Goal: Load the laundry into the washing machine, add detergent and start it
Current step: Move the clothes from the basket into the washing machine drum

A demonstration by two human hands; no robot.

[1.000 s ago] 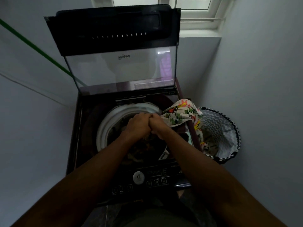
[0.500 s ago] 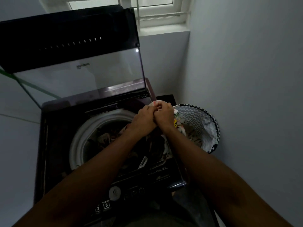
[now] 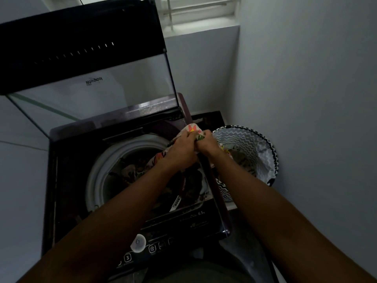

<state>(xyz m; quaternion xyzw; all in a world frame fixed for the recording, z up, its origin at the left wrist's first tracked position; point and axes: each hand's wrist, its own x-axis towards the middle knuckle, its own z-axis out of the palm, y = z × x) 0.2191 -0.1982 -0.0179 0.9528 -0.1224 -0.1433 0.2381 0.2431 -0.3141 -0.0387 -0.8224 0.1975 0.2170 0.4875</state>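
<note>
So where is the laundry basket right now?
In the head view the laundry basket stands on the floor right of the washing machine, against the wall, just beyond the right hand gripping the patterned cloth.

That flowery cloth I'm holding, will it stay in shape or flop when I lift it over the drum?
The floral printed cloth probably flops: it bunches where the left hand and right hand grip it. It looks thin, so likely light. Loose ends may snag the dark washing machine rim.
</note>
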